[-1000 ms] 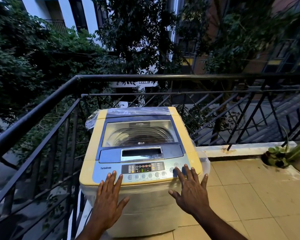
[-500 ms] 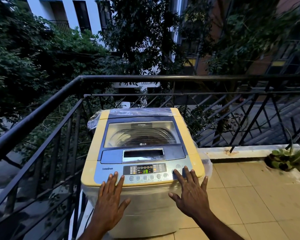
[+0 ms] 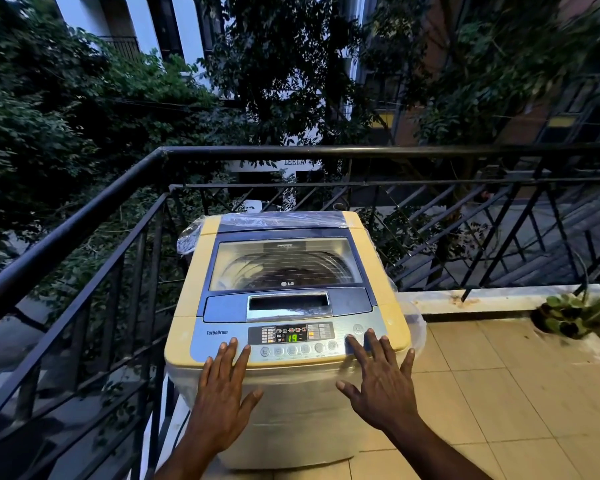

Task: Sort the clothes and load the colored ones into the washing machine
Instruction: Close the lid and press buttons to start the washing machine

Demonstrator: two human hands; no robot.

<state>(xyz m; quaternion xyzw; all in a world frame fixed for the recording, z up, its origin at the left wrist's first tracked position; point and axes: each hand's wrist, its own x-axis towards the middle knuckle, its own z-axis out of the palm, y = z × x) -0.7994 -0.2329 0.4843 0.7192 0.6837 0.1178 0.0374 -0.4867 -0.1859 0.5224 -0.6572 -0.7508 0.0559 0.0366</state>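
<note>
A yellow and blue top-loading washing machine [image 3: 191,292] stands in the balcony corner with its glass lid [image 3: 286,263] down. Dark cloth shows dimly in the drum through the glass. The control panel display [image 3: 291,333] is lit and reads 19. My left hand [image 3: 222,389] lies flat, fingers spread, on the front left edge of the panel. Over the panel's right end is my right hand [image 3: 381,375], spread wide with a fingertip touching a button near the power button. Neither hand holds anything. No loose clothes are in view.
A black metal railing [image 3: 84,216] closes the balcony on the left and behind the machine. Clear plastic wrap [image 3: 413,323] hangs around the machine's body. A potted plant [image 3: 568,311] sits at the right on the beige tiled floor [image 3: 499,393].
The display has lit up and now shows 19. Both hands stay on the panel's front edge, and the view has tilted slightly downward.
</note>
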